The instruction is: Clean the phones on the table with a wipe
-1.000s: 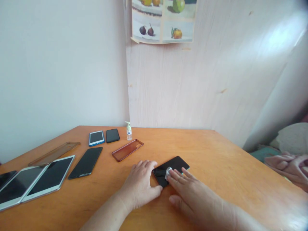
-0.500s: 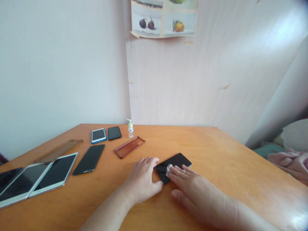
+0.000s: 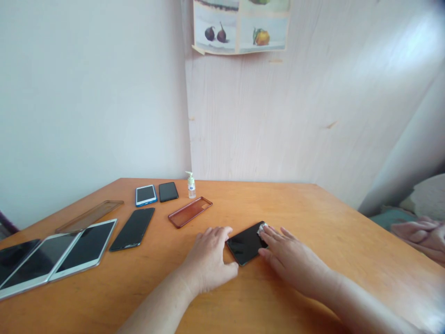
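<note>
A black smartphone (image 3: pixel 246 246) lies screen up on the wooden table, set at a slant in front of me. My left hand (image 3: pixel 212 257) steadies its left end, thumb at the near corner and fingers at the far one. Under the fingertips of my right hand (image 3: pixel 290 257) a small crumpled white wipe (image 3: pixel 261 228) is pressed against the screen near the phone's right end. The fingers of that hand are nearly straight and close together, and they partly cover the wipe.
Left of my hands lie a reddish phone case (image 3: pixel 190 212), a dark phone (image 3: pixel 133 229), a blue-edged phone (image 3: pixel 146 195), a small black phone (image 3: pixel 168 191), white tablets (image 3: pixel 86 248) and a brownish clear case (image 3: pixel 91 216). A pump bottle (image 3: pixel 191 186) stands near the wall.
My right hand has slid the wipe across the screen from the phone's left part to its far right end. My left hand stays at the left end.
</note>
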`<act>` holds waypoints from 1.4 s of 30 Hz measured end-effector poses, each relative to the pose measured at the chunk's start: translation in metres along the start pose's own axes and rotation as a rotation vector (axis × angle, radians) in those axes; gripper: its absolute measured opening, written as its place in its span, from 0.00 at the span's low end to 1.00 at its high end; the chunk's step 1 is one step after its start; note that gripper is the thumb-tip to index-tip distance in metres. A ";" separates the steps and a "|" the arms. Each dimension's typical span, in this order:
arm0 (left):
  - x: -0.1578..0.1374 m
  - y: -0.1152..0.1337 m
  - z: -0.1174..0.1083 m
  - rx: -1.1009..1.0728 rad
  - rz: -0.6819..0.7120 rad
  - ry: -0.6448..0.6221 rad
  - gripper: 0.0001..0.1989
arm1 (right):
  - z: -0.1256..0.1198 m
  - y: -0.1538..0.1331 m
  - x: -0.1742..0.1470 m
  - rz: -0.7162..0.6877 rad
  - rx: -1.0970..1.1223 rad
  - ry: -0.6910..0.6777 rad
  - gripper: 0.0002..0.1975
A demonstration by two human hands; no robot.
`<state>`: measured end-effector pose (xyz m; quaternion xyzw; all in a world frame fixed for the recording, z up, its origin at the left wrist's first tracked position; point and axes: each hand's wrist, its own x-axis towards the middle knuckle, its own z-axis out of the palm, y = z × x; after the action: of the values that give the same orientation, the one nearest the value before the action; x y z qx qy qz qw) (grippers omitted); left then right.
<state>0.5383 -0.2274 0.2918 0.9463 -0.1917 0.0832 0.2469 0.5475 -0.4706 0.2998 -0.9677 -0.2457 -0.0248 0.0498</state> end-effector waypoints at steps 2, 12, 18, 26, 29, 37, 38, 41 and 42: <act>0.000 0.000 0.001 0.000 0.015 0.002 0.32 | -0.007 -0.024 -0.006 -0.134 0.082 -0.055 0.28; 0.001 0.002 0.001 0.023 -0.002 -0.028 0.35 | 0.008 0.006 0.010 0.018 0.056 0.007 0.27; 0.002 0.000 0.006 0.017 0.008 0.012 0.32 | -0.001 -0.025 0.002 -0.176 0.172 -0.065 0.28; 0.002 0.000 0.006 0.013 0.005 0.024 0.35 | 0.009 -0.004 0.014 -0.017 0.154 -0.030 0.27; 0.002 0.001 0.006 0.014 -0.008 0.015 0.37 | 0.016 0.011 0.020 0.131 0.093 0.015 0.28; 0.002 -0.004 0.015 -0.030 -0.020 0.066 0.41 | 0.001 -0.037 0.006 -0.280 0.206 -0.112 0.28; 0.002 -0.004 0.015 -0.033 -0.023 0.066 0.42 | 0.002 -0.033 0.008 -0.237 0.193 -0.100 0.28; 0.002 -0.003 0.013 -0.044 -0.034 0.062 0.43 | 0.013 -0.006 0.020 0.012 0.112 -0.039 0.29; 0.002 -0.002 0.012 -0.048 -0.038 0.060 0.43 | 0.016 0.004 0.024 0.091 0.084 -0.022 0.29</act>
<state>0.5418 -0.2324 0.2809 0.9405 -0.1682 0.1020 0.2769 0.5709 -0.4614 0.2852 -0.9752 -0.2026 -0.0017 0.0889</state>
